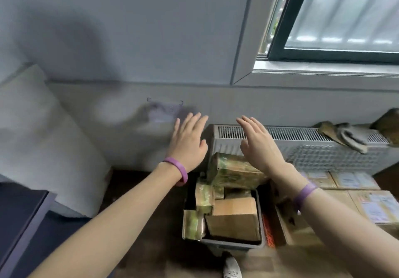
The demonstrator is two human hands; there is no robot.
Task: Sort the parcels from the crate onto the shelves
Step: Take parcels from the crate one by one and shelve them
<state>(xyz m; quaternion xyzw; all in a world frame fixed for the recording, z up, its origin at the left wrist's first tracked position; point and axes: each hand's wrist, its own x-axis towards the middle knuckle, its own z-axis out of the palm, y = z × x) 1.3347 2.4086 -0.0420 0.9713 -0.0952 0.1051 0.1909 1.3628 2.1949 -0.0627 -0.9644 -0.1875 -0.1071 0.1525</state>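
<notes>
Shoe: my pale shoe (232,267) is on the floor, well back from my fingers.
Crate: the grey crate (233,245) sits below my fingers, packed with parcels.
Parcels: a brown box (234,217) lies at the near end. A green-taped parcel (233,169) lies on top, just under my right fingers.
Left hand: my left hand (187,144) is flat, fingers straight and slightly spread, holding nothing.
Right hand: my right hand (259,146) has straight fingers close together, holding nothing.
Radiator: the radiator (302,135) is just beyond my fingertips, with gloves (349,135) on it to their right.
</notes>
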